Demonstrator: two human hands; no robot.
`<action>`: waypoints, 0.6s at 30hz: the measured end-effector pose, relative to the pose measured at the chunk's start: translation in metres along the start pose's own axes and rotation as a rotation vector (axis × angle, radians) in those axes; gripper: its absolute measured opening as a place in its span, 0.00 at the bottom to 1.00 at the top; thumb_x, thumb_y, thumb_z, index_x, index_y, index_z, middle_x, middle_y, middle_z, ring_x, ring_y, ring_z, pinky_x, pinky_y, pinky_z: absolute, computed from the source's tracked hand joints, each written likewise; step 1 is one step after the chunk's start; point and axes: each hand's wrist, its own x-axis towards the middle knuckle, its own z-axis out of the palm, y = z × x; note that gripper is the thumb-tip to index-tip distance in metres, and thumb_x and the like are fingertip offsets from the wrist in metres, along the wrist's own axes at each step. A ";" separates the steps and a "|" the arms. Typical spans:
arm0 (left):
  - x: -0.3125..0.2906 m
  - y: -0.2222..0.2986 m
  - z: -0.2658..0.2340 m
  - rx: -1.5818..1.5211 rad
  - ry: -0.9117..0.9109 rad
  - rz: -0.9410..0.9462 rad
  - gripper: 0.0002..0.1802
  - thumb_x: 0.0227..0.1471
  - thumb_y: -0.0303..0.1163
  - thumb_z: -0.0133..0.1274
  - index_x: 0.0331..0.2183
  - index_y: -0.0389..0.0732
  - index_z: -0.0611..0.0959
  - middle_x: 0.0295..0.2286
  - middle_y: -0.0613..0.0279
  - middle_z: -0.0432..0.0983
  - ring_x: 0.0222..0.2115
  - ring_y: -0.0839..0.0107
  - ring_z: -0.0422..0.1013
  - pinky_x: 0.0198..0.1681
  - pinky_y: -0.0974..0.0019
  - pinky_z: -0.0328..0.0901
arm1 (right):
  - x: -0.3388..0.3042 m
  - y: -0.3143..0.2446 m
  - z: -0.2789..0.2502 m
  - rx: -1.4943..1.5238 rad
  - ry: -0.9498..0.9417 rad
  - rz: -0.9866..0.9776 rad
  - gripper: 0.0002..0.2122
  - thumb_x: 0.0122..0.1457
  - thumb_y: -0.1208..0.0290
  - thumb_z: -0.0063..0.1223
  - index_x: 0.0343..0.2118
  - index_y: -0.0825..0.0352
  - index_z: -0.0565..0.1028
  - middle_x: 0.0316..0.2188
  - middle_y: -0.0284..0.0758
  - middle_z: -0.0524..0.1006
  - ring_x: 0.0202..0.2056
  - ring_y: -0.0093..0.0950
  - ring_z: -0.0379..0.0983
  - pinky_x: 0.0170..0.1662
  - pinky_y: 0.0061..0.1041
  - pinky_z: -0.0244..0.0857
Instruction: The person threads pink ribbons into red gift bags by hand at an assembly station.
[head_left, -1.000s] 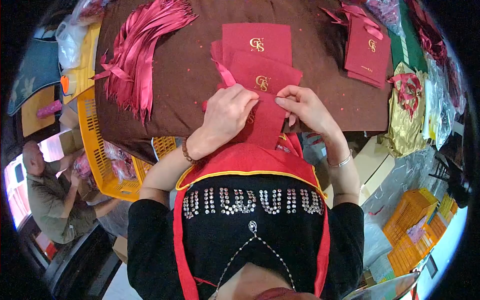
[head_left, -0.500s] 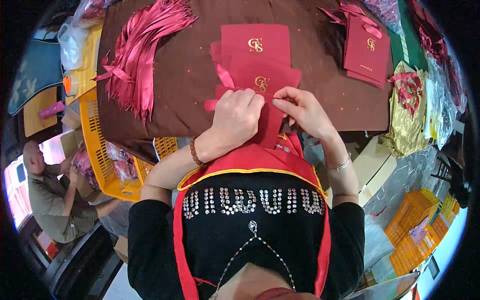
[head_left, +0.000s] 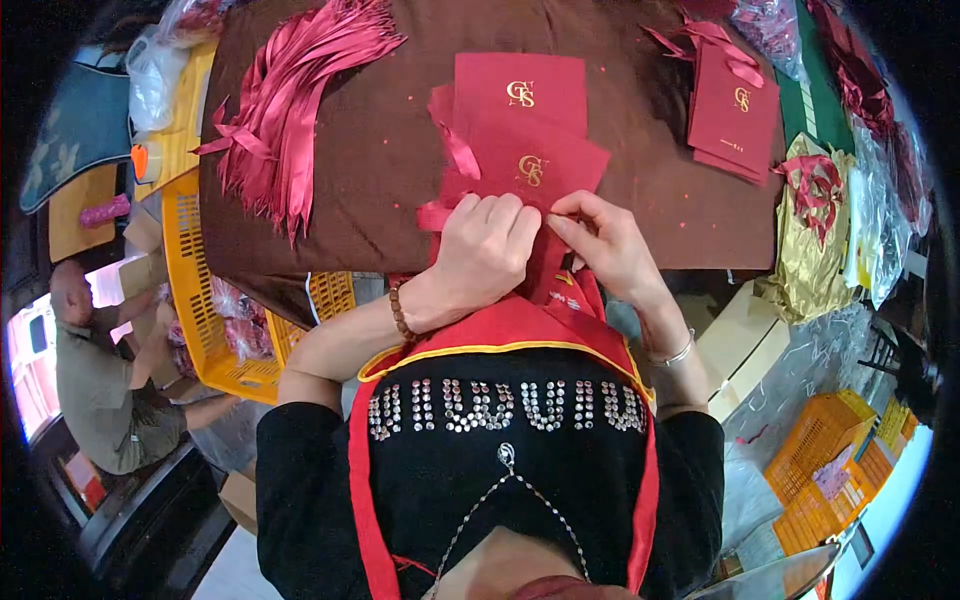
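Several flat dark red paper bags with gold lettering lie overlapped before me at the table's near edge. My left hand (head_left: pixel 484 245) is closed over the near end of the upper bag (head_left: pixel 515 165), knuckles up. Beside it my right hand (head_left: pixel 608 243) pinches the bag's near edge between thumb and fingertips. What the left fingers hold underneath is hidden. Another bag (head_left: pixel 520 75) lies farther back, partly covered. A pink-red ribbon (head_left: pixel 455 152) sticks out along the left side of these bags, and a ribbon end (head_left: pixel 432 216) shows next to my left hand.
A thick bundle of red ribbons (head_left: pixel 290 120) lies on the brown-covered table (head_left: pixel 400 150) at left. Bags with ribbons (head_left: pixel 735 105) are stacked at right. A yellow crate (head_left: pixel 225 360) stands below the left edge, near another person (head_left: pixel 105 380). Gold wrapping (head_left: pixel 810 240) hangs at the right corner.
Both hands keep their hold on the bag, with only small shifts of the fingers. The whole view has moved slightly. The person at left has moved an arm.
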 end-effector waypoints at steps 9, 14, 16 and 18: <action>0.003 0.004 -0.001 0.011 -0.020 -0.015 0.07 0.37 0.27 0.50 0.26 0.39 0.75 0.19 0.61 0.66 0.20 0.66 0.66 0.26 0.63 0.62 | 0.001 -0.001 -0.001 -0.432 0.081 -0.174 0.09 0.50 0.75 0.56 0.34 0.70 0.72 0.19 0.33 0.71 0.20 0.16 0.65 0.23 0.20 0.61; -0.004 0.003 0.000 -0.021 -0.012 -0.020 0.10 0.39 0.25 0.49 0.30 0.37 0.76 0.24 0.58 0.70 0.24 0.63 0.69 0.28 0.63 0.64 | -0.002 0.004 0.005 -0.340 0.139 -0.223 0.10 0.50 0.73 0.55 0.35 0.69 0.71 0.17 0.38 0.71 0.19 0.22 0.68 0.24 0.23 0.63; -0.007 0.001 -0.001 -0.020 -0.033 -0.017 0.09 0.41 0.24 0.49 0.30 0.36 0.76 0.24 0.58 0.70 0.24 0.63 0.68 0.27 0.63 0.63 | 0.003 0.001 0.005 -0.408 0.104 -0.147 0.11 0.50 0.71 0.56 0.36 0.68 0.71 0.15 0.40 0.70 0.18 0.25 0.68 0.23 0.25 0.63; -0.005 -0.002 -0.001 -0.002 -0.009 -0.002 0.08 0.41 0.25 0.50 0.29 0.36 0.76 0.24 0.58 0.69 0.23 0.63 0.67 0.27 0.64 0.63 | 0.004 -0.003 0.005 -0.422 0.106 -0.198 0.12 0.49 0.69 0.56 0.36 0.68 0.71 0.14 0.40 0.69 0.16 0.28 0.67 0.22 0.28 0.61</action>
